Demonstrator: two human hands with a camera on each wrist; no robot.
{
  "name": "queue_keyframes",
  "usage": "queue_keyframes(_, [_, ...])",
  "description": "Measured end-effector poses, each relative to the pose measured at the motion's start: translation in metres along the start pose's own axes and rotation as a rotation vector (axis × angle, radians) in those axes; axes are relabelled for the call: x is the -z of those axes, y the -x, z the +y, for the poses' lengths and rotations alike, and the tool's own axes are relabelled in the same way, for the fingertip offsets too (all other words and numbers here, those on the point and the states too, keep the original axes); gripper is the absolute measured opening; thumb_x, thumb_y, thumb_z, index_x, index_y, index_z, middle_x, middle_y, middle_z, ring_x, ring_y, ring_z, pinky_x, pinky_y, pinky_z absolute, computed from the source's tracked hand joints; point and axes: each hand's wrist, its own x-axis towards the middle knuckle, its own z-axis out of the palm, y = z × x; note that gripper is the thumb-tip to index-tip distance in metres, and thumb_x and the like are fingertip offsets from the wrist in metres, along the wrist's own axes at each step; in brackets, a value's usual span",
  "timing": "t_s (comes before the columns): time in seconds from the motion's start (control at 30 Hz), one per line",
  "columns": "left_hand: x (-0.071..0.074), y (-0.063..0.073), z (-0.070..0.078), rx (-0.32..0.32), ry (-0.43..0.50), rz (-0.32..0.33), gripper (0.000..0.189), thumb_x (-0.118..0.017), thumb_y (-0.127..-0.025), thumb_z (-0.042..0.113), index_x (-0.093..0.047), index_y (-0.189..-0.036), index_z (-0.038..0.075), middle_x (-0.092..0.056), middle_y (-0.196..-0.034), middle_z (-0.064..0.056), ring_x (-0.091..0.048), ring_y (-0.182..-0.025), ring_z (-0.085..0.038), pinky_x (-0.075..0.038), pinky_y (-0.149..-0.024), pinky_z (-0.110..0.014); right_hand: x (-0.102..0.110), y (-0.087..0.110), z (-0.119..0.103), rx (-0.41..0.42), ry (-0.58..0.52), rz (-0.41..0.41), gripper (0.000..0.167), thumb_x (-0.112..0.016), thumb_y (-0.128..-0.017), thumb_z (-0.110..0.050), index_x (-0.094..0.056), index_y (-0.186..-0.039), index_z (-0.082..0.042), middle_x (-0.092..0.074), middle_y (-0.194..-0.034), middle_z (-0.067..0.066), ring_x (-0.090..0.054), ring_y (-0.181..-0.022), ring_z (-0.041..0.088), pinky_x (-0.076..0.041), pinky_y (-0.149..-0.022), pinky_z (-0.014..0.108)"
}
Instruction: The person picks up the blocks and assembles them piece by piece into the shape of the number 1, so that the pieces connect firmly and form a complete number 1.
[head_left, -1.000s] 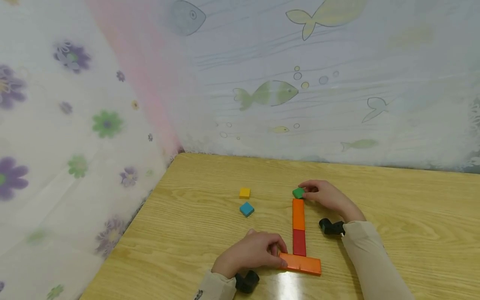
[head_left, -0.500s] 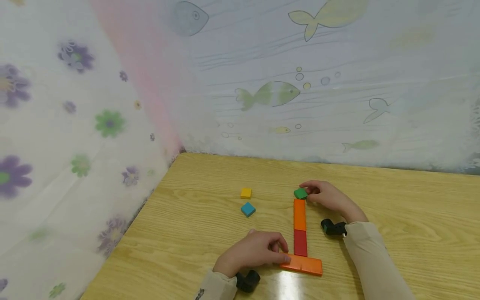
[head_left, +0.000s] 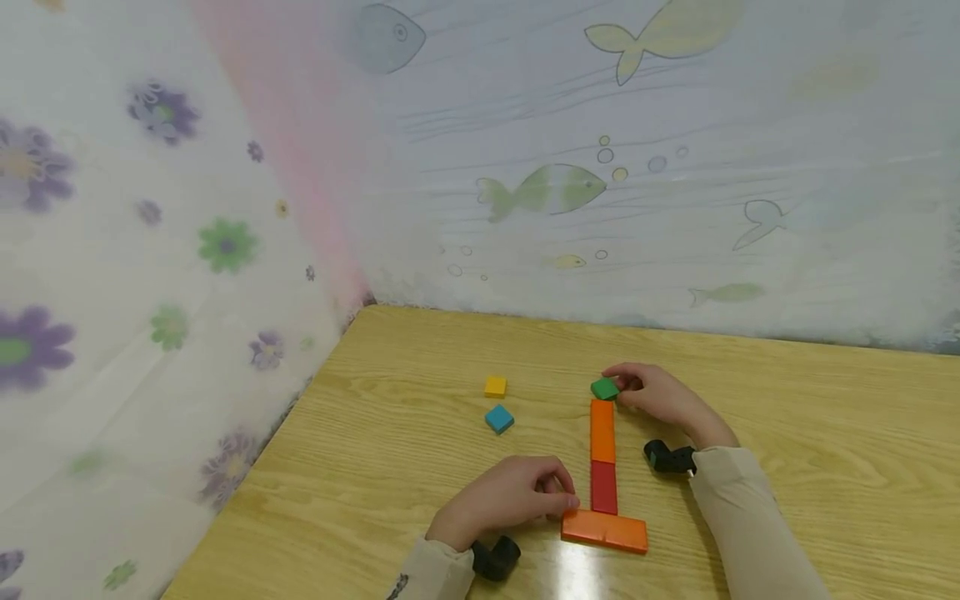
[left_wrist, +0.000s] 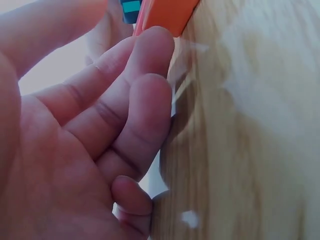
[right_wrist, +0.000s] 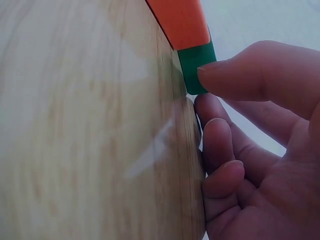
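Note:
On the wooden table, a long orange block (head_left: pixel 603 532) lies crosswise at the near end. A red block (head_left: pixel 603 487) and another orange block (head_left: pixel 602 431) extend away from it in a line. At the far end sits a small green block (head_left: pixel 604 388), turned slightly askew. My right hand (head_left: pixel 663 400) pinches its right side, with the thumb (right_wrist: pixel 235 75) on the green face in the right wrist view. My left hand (head_left: pixel 513 497) hovers by the left end of the crosswise block, fingers loosely bent, holding nothing. Whether its fingertips touch that block I cannot tell.
Left of the line lie a yellow square block (head_left: pixel 496 387) and a blue square block (head_left: pixel 499 419), apart from each other. A wall covering with fish drawings (head_left: pixel 547 187) stands behind the table (head_left: pixel 375 467); flowered fabric (head_left: pixel 225 246) hangs at the left.
My left thumb has come off the crosswise orange block, and that hand has lifted slightly. The right hand stays at the green block. The whole view has shifted a little.

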Motion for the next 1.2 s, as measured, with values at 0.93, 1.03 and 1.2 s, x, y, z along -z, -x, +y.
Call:
queue_keyframes(0.93, [0.013,-0.001,-0.008,0.047,-0.187,0.626,0.008,-0.055,-0.087,0.035,-0.060,-0.088,0.028,-0.052,-0.081,0.015,-0.047,-0.072,-0.005,-0.040,-0.062,-0.024,0.001,0.001,0.000,0.006,-0.038,-0.014,0.038,-0.053,-0.085,-0.003,-0.050,-0.122,0.000,-0.053,-0.095,0.009,-0.043,-0.078,0.020,-0.037,-0.064,0.030])
queue_keyframes(1.03, [0.017,-0.001,-0.011,0.061,-0.168,0.703,0.009,-0.058,-0.086,0.033,-0.061,-0.090,0.025,-0.052,-0.089,0.010,-0.047,-0.079,-0.010,-0.040,-0.066,-0.027,0.002,0.001,-0.001,0.016,-0.051,-0.017,0.039,-0.054,-0.085,-0.004,-0.049,-0.122,0.002,-0.053,-0.096,0.010,-0.043,-0.078,0.020,-0.036,-0.064,0.031])
queue_keyframes(1.2, [0.020,0.000,-0.018,0.102,-0.150,0.769,0.017,-0.063,-0.083,0.030,-0.061,-0.095,0.019,-0.050,-0.093,0.002,-0.044,-0.085,-0.015,-0.038,-0.070,-0.030,0.002,0.002,-0.001,0.030,-0.054,-0.013,0.039,-0.054,-0.084,-0.004,-0.049,-0.122,0.002,-0.053,-0.096,0.010,-0.043,-0.078,0.020,-0.036,-0.063,0.030])
